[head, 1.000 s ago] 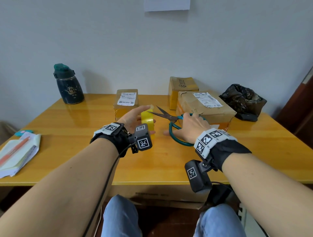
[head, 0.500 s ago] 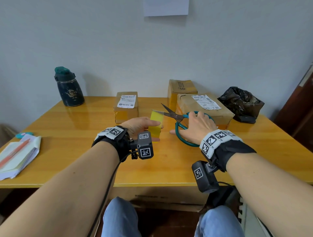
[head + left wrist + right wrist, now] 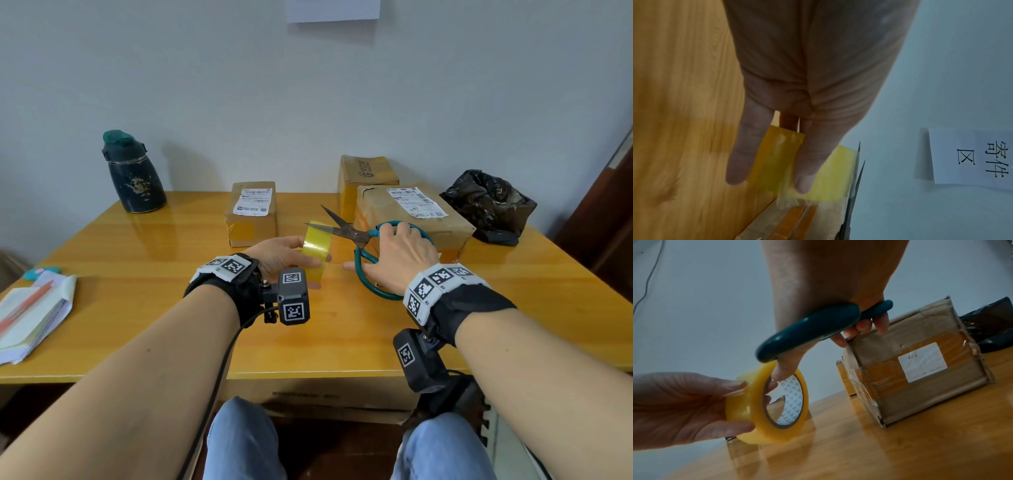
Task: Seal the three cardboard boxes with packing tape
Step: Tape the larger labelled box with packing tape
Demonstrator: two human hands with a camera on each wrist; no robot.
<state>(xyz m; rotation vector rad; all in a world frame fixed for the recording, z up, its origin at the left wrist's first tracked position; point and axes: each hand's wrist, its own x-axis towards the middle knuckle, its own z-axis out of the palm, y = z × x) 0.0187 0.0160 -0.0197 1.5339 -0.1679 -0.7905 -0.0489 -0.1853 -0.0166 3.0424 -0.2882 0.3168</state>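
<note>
My left hand [image 3: 286,254] grips a yellow packing tape roll [image 3: 317,255] above the table, thumb and fingers round its rim [image 3: 766,407]. My right hand [image 3: 400,255] holds teal-handled scissors [image 3: 363,240] by their loops [image 3: 807,331]. The blades stand open, reaching the upper edge of the tape [image 3: 838,170]. Three cardboard boxes stand behind: a small labelled one [image 3: 251,212], a large labelled one [image 3: 411,214] just behind my right hand, and another one [image 3: 368,171] by the wall.
A dark bottle [image 3: 132,171] stands at the back left of the wooden table [image 3: 171,308]. Papers with a pen [image 3: 30,318] lie at the left edge. A crumpled black bag [image 3: 489,202] sits at the back right. A paper sign [image 3: 970,159] hangs on the wall.
My left hand has carried the tape roll a little to the right and turned it. The open scissor blades have closed in on the roll's top edge.
</note>
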